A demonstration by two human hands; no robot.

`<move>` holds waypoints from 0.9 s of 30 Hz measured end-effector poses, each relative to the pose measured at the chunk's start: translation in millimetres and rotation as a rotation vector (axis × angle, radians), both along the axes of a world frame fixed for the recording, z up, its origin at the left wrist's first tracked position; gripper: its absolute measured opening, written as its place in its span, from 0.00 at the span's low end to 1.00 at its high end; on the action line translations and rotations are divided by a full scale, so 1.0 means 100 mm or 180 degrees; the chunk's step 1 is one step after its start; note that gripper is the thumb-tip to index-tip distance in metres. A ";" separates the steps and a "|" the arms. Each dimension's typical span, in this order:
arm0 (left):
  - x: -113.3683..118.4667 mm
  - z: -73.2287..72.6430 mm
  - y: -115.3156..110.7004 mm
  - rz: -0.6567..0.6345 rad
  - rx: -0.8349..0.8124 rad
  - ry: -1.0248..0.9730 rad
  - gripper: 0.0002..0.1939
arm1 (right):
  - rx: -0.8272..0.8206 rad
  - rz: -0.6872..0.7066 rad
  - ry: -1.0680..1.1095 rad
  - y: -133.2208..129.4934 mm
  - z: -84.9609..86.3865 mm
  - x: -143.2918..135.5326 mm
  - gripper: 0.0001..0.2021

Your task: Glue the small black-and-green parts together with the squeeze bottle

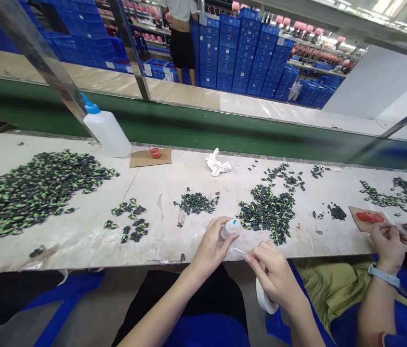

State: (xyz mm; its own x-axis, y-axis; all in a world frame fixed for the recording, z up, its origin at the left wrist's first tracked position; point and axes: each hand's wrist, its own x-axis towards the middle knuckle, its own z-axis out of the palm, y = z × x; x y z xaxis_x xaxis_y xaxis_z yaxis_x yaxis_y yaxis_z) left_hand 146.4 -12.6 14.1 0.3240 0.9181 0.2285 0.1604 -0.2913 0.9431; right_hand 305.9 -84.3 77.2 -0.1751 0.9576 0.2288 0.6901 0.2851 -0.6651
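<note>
My left hand [212,243] is wrapped round a small translucent bottle [229,228] with a blue spot at its top, near the table's front edge. My right hand [270,267] pinches a thin white stick [239,251], whose tip points left toward the bottle. A white roll [265,296] hangs below my right wrist; what holds it is hidden. Just behind the hands lies a pile of small black and green pieces [268,209], and a pile of dark pieces [196,203] is farther left.
Across the white table [174,241] are a large pile of black-green pieces [40,185], a white bottle [107,132], cardboard [141,158] with a red cup [155,152], and crumpled tissue [217,164]. A co-worker's hands [389,246] work at the right beside red material [369,217].
</note>
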 end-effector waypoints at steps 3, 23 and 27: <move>-0.06 0.18 -0.09 -0.0254 0.0024 -0.0106 0.15 | 0.0060 0.0199 -0.0142 0.10 0.12 -0.03 0.16; -0.32 0.29 -0.31 -0.0326 0.1962 -0.0183 0.22 | 0.0211 -0.0345 0.0453 0.12 0.18 -0.30 0.21; -0.32 0.30 -0.28 -0.0148 0.2056 -0.0082 0.18 | 0.0329 -0.0507 0.0644 0.10 0.15 -0.38 0.21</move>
